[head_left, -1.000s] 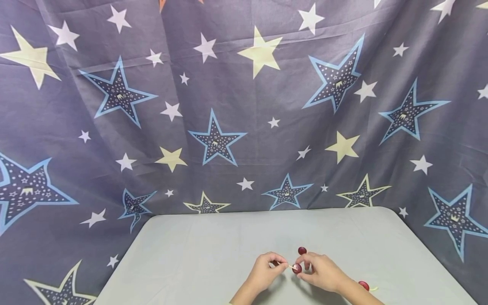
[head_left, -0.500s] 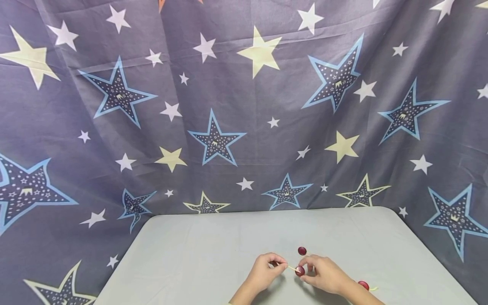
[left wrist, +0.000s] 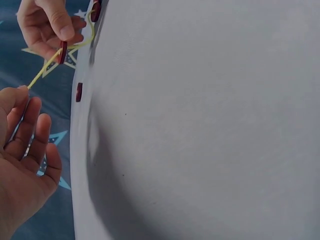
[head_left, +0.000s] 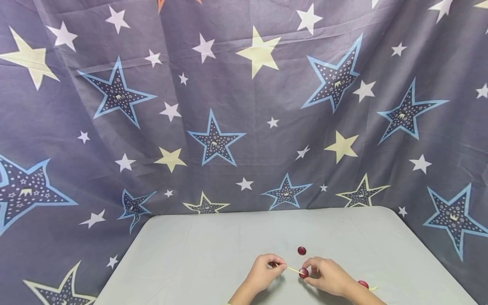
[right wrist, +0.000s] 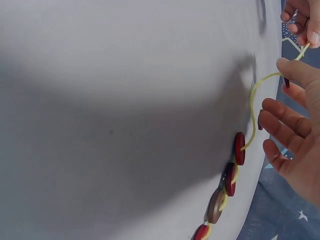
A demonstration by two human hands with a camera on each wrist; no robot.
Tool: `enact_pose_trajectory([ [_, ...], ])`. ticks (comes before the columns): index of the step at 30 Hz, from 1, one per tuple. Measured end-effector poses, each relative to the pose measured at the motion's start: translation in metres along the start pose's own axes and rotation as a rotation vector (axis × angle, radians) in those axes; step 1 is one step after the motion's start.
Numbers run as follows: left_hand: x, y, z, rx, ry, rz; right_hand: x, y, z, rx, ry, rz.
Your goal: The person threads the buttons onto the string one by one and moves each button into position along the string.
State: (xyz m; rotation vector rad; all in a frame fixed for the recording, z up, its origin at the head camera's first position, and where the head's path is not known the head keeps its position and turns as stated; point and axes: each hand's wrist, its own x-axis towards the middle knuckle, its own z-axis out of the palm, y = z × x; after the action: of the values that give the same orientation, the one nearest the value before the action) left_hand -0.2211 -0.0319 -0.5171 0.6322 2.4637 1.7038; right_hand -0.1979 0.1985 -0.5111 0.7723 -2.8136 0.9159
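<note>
A yellow cord runs between my hands. My left hand pinches one end of it between thumb and fingertip. With thumb and fingers, my right hand holds a dark red round button, and the cord passes through that button. In the right wrist view the cord loops down from the right hand to a row of strung buttons on the table: a red one, a darker red one, a brown one and another at the bottom edge.
A loose dark red button lies on the grey-covered table, just beyond the hands. Beside the right forearm a red button shows with a bit of cord. Behind the table hangs a star-patterned cloth.
My right hand has moved slightly right with the button, sliding it along the cord away from my left hand. More cord now shows between them; the left hand stays nearly still.
</note>
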Motion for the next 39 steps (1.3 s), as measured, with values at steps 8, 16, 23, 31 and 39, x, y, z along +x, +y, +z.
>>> enact_pose_trajectory([
  [8, 0.0, -0.002, 0.001, -0.017, 0.003, -0.007, -0.003, 0.003, -0.002, 0.015, -0.034, 0.031],
  [16, 0.0, -0.005, 0.001, -0.006, -0.005, -0.03, -0.007, 0.008, -0.004, 0.025, -0.074, 0.069],
  [23, 0.0, -0.004, 0.001, -0.011, -0.006, -0.047, -0.011, 0.01, -0.006, 0.008, -0.046, 0.053],
  [31, -0.001, -0.005, 0.001, 0.003, -0.013, -0.043, -0.014, 0.014, -0.008, 0.008, -0.057, 0.046],
  [39, 0.001, -0.01, 0.002, 0.014, -0.027, -0.053, -0.016, 0.018, -0.01, -0.017, -0.044, 0.027],
])
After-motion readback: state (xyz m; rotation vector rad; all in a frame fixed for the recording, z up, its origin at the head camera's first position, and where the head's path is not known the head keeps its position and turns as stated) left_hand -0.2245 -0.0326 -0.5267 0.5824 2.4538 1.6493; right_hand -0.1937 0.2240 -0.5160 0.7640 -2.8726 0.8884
